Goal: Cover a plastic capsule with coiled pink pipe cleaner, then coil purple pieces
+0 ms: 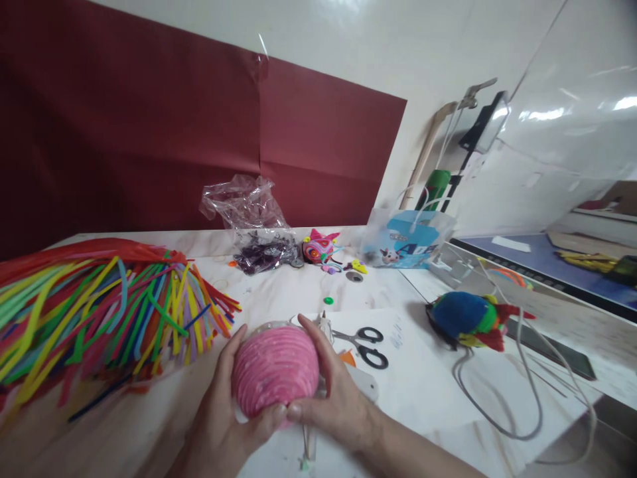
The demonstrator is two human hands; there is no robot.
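A pink dome point(275, 370) wound from fuzzy pipe cleaner sits between both my hands near the table's front edge. My left hand point(226, 411) cups its left side, thumb pressed at the bottom. My right hand point(331, 392) wraps the right side, thumb meeting the left thumb below the dome. Both hands are closed around it. Beneath the dome a clear or white rim peeks out.
A big fan of colourful pipe cleaners point(99, 309) lies at left. Black-handled scissors point(361, 342) lie just right of my hands. A blue, green and red pompom figure point(470, 318), a grey cable point(497, 398), a plastic bag point(256, 226), a small pink craft point(318, 249) and a blue carrier bag point(405, 239) stand farther back.
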